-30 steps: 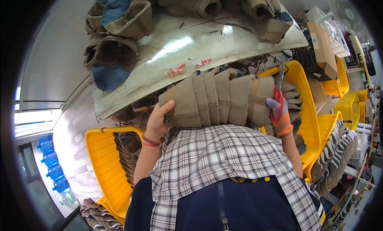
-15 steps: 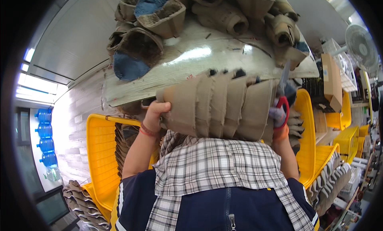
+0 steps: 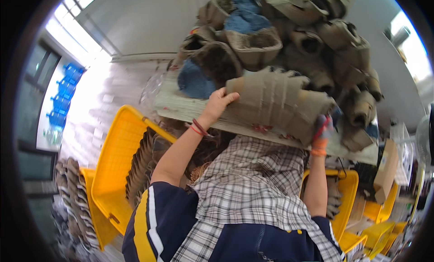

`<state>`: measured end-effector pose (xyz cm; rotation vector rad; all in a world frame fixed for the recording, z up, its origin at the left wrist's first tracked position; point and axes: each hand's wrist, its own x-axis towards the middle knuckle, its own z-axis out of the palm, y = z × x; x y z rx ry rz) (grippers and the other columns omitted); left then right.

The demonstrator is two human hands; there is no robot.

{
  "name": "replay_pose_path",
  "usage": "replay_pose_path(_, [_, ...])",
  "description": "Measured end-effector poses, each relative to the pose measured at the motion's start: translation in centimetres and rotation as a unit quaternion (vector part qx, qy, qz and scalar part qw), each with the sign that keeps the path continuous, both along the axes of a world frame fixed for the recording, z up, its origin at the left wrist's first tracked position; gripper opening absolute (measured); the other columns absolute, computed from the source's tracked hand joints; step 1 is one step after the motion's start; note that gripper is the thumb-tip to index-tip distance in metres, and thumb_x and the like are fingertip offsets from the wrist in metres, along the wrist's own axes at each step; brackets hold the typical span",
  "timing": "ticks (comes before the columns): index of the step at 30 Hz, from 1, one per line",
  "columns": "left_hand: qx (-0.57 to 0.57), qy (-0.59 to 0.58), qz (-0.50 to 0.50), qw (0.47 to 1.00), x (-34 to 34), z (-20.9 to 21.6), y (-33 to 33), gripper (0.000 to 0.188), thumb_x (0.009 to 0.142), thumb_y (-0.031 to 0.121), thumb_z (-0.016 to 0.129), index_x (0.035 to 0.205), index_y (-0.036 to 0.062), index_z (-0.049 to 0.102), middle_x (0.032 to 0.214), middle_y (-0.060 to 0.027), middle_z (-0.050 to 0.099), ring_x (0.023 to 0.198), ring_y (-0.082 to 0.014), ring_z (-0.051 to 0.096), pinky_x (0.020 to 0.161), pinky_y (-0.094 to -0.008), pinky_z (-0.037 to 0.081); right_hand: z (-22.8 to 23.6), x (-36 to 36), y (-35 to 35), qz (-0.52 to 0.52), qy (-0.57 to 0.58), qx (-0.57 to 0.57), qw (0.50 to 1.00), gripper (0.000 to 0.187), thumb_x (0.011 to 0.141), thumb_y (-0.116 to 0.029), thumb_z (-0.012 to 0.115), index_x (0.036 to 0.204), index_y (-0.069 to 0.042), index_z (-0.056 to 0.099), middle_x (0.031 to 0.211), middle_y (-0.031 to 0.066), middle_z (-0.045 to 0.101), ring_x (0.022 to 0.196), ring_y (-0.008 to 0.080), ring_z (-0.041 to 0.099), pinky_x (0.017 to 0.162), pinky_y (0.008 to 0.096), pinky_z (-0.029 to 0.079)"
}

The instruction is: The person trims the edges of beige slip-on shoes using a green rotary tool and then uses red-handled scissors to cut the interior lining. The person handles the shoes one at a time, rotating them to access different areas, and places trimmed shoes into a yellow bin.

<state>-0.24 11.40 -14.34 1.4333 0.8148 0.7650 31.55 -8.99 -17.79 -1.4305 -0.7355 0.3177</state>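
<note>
I am holding a row of brown pieces [image 3: 275, 103] between my two hands. My left hand [image 3: 220, 102] is pressing flat on one end, with the fingers [image 3: 229, 98] spread and wrapped over the edge. My right hand [image 3: 322, 131] is wearing an orange and grey glove and is gripping the other end, but I cannot see those fingers well. The row is resting up against the table [image 3: 190, 109], right at its near edge.

I think the job is partly done. A big pile [image 3: 289, 40] of brown and blue pieces is already sitting on the table. More brown pieces are waiting in the yellow basket [image 3: 113, 171] on my left, and another yellow basket [image 3: 347, 192] is sitting under my right arm.

A brown box [image 3: 386, 169] is standing to the right, below the table. Blue bottles [image 3: 63, 97] are lined up far off on the left.
</note>
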Motion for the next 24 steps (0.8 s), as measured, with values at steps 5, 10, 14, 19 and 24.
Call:
replay_pose_path(5, [0.451, 0.177, 0.412, 0.771, -5.1, 1.9, 2.1, 0.029, 0.077, 0.018, 0.071, 0.092, -0.0023, 0.057, 0.081, -0.0104, 0.060, 0.075, -0.0217, 0.056, 0.070, -0.0315, 0.044, -0.1, -0.7, -4.5, -0.020, 0.144, 0.102, 0.984, 0.029, 0.094, -0.027, 0.050, 0.110, -0.003, 0.054, 0.074, -0.0030, 0.050, 0.061, 0.0018, 0.043, 0.054, 0.0158, 0.035])
replay_pose_path(10, [0.325, 0.273, 0.252, 0.870, -9.0, 0.8, 11.5, 0.035, 0.074, 0.021, 0.071, 0.097, -0.0025, 0.058, 0.089, -0.0161, 0.063, 0.082, -0.0308, 0.060, 0.072, -0.0369, 0.046, 4.1, -4.0, -6.9, -0.070, 0.117, 0.035, 0.990, 0.036, 0.094, -0.034, 0.050, 0.110, -0.002, 0.054, 0.072, -0.0019, 0.050, 0.054, 0.0021, 0.040, 0.046, 0.0165, 0.032])
replay_pose_path(14, [0.387, 0.228, 0.194, 0.872, -7.5, 5.9, 8.3, 0.029, 0.075, 0.020, 0.069, 0.093, -0.0017, 0.061, 0.084, -0.0188, 0.061, 0.083, -0.0369, 0.059, 0.072, -0.0389, 0.045, 4.9, -7.7, -7.2, -0.042, 0.104, 0.025, 0.993, 0.034, 0.094, -0.030, 0.051, 0.110, 0.000, 0.054, 0.070, -0.0012, 0.050, 0.051, 0.0019, 0.038, 0.045, 0.0151, 0.030])
replay_pose_path(19, [0.320, 0.182, 0.307, 0.878, -11.6, 6.9, 0.2, 0.024, 0.079, 0.012, 0.067, 0.097, -0.0019, 0.061, 0.085, -0.0188, 0.063, 0.076, -0.0328, 0.060, 0.070, -0.0336, 0.046, 7.0, -13.2, -5.7, 0.127, 0.168, -0.048, 0.976, 0.027, 0.090, -0.019, 0.055, 0.110, 0.000, 0.054, 0.075, 0.0038, 0.057, 0.053, 0.0043, 0.044, 0.047, 0.0167, 0.034])
replay_pose_path(24, [0.205, 0.039, 0.436, 0.875, -12.2, 6.6, -9.3, 0.021, 0.083, 0.006, 0.064, 0.101, -0.0043, 0.061, 0.091, -0.0079, 0.066, 0.081, -0.0148, 0.059, 0.076, -0.0285, 0.046, 8.2, -19.0, 0.1, 0.239, 0.195, -0.033, 0.951, 0.032, 0.082, 0.001, 0.061, 0.113, 0.000, 0.051, 0.101, 0.0084, 0.062, 0.085, 0.0112, 0.058, 0.070, 0.0221, 0.048])
